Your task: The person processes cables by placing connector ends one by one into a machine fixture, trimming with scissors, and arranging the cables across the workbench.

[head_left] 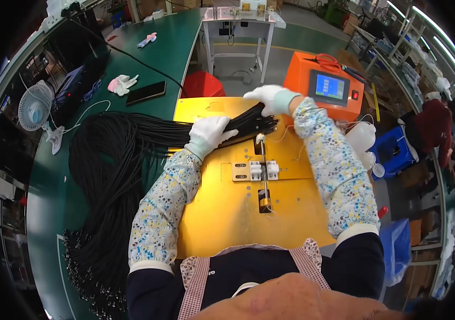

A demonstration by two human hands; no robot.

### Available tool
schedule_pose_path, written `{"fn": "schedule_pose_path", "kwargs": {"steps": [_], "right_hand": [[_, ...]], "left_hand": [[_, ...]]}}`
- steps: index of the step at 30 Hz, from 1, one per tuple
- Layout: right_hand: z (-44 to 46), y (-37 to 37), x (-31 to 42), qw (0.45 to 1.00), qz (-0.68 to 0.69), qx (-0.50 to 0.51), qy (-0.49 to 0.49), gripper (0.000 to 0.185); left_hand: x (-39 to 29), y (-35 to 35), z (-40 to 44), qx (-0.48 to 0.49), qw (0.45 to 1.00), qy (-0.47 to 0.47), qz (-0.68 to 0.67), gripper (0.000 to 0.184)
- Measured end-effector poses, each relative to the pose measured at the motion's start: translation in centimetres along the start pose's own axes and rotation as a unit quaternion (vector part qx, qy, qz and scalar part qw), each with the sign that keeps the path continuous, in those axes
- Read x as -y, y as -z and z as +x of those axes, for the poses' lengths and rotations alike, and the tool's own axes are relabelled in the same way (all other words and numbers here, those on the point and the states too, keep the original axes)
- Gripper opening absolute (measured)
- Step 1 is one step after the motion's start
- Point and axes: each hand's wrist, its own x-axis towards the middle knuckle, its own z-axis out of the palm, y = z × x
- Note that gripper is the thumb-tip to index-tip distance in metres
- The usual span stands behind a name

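Note:
A thick bundle of black cables (158, 126) runs from the green table onto a yellow metal plate (211, 213). My left hand (208, 133), in a white glove, is closed over the bundle near the plate's left side, its thumb pointing right. My right hand (274, 100), also gloved, is at the cables' cut ends, with its fingers bent over the top of the bundle; its thumb is partly hidden. Just below these ends, a white clamp block (255, 170) and a metal rod (264, 184) sit in the plate's middle.
An orange machine with a lit screen (329, 87) stands at the back right, red-handled pliers (328, 63) on top. The green table (46, 176) holds a phone (146, 93), a glove (123, 84) and a small fan (35, 106). A person (431, 125) is at the far right.

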Motion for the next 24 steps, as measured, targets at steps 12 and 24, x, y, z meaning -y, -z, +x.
{"fn": "schedule_pose_path", "kwargs": {"steps": [12, 24], "right_hand": [[-7.3, -1.5, 4.1, 0.982, -0.11, -0.077, -0.134, 0.016], [-6.4, -3.9, 4.1, 0.93, -0.173, -0.308, -0.099, 0.009]], "left_hand": [[-2.1, 2.5, -1.2, 0.075, 0.991, 0.034, 0.103, 0.087], [-1.4, 0.5, 1.1, -0.035, 0.998, 0.033, 0.039, 0.072]]}}
